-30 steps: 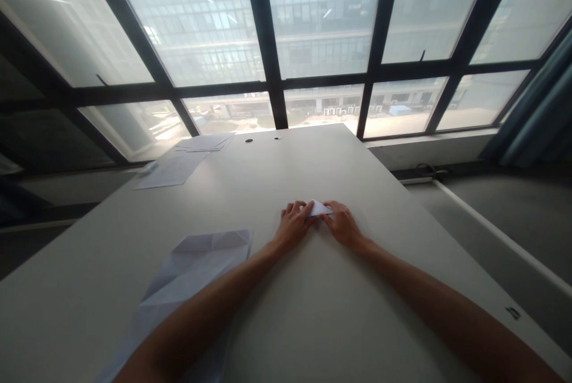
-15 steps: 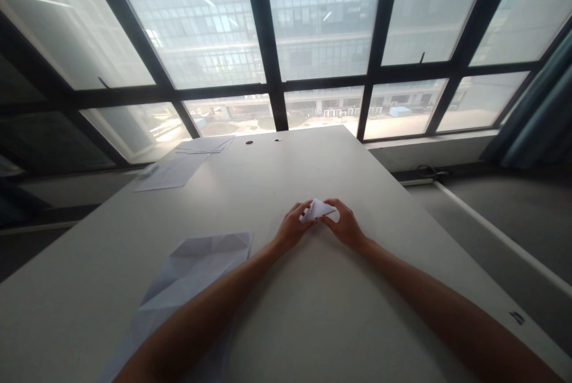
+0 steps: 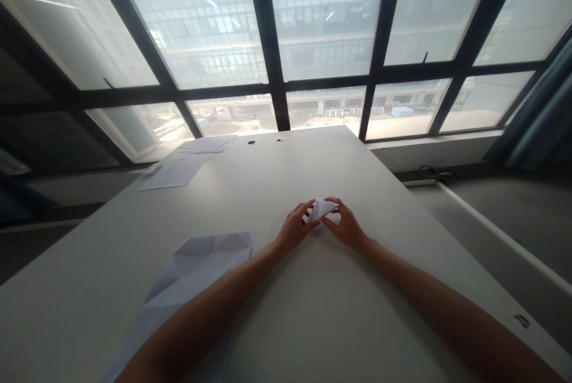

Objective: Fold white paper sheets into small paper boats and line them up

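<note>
A small folded piece of white paper (image 3: pixel 320 208) is held just above the white table (image 3: pixel 339 311), out in front of me. My left hand (image 3: pixel 295 229) pinches its left side with curled fingers. My right hand (image 3: pixel 345 227) pinches its right side, thumb and fingers closed on the paper. Both forearms reach in from the bottom of the view.
A large creased white sheet (image 3: pixel 192 270) lies on the table at my left, partly under my left forearm. More paper sheets (image 3: pixel 179 168) lie at the table's far left corner. Two small holes (image 3: pixel 251 142) mark the far edge. Big windows stand behind; floor lies to the right.
The folded paper was pressed flat under both hands; now it is lifted a little and held in a pinch between them.
</note>
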The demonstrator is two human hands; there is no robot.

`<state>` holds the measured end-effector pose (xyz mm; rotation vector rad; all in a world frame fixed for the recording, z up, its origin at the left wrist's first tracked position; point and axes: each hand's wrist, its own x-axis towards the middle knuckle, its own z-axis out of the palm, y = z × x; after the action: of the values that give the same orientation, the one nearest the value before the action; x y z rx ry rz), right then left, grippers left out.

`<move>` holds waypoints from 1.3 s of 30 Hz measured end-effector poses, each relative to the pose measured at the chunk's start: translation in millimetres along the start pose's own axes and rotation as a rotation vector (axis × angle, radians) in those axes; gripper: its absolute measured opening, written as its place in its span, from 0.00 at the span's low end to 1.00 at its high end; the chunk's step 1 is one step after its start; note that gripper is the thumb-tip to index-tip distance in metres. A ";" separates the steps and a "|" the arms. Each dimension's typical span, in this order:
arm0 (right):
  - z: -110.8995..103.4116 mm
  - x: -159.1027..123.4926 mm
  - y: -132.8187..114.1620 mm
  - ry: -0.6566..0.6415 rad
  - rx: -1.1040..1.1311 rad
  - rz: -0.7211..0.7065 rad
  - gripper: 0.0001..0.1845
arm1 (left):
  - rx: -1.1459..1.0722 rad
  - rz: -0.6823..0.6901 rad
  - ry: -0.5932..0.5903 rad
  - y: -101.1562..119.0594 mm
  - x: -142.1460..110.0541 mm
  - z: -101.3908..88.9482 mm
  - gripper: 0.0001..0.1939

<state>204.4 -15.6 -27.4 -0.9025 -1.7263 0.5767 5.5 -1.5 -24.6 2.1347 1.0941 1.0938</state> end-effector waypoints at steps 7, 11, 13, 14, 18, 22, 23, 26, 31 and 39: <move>-2.3 1.3 -4.4 0.156 -0.174 -0.098 0.35 | -0.084 0.061 0.048 14.6 1.2 -0.1 0.28; -2.7 2.5 -8.4 0.264 -0.208 -0.092 0.34 | -0.100 0.049 0.089 17.5 2.5 2.3 0.31; -2.7 2.5 -10.3 0.301 -0.209 -0.103 0.32 | -0.097 0.045 0.095 16.5 2.3 2.9 0.33; -2.7 2.4 -11.3 0.318 -0.210 -0.110 0.31 | -0.093 0.045 0.095 15.9 2.1 3.0 0.34; -3.9 2.2 -14.5 0.356 -0.252 -0.112 0.25 | -0.088 0.059 0.087 14.7 1.7 2.5 0.33; -5.6 2.6 -13.1 0.241 -0.312 -0.096 0.18 | -0.098 0.066 0.077 14.6 2.0 1.8 0.32; -5.7 2.5 -11.9 0.188 -0.309 -0.097 0.16 | -0.102 0.065 0.069 14.6 2.0 1.6 0.32; -4.9 1.5 -7.9 0.030 -0.253 -0.099 0.11 | -0.119 0.058 0.010 14.8 1.4 0.9 0.31; -3.1 -2.0 -4.9 -0.135 -0.186 -0.035 0.06 | -0.157 0.038 -0.076 15.4 0.5 -0.2 0.31; -4.2 -2.9 -7.8 -0.108 -0.179 -0.027 0.06 | -0.172 0.010 -0.026 12.8 1.9 2.5 0.32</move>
<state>206.5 -22.8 -21.9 -0.9870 -1.9077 0.4653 13.7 -7.2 -16.0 2.0155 0.9434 1.1196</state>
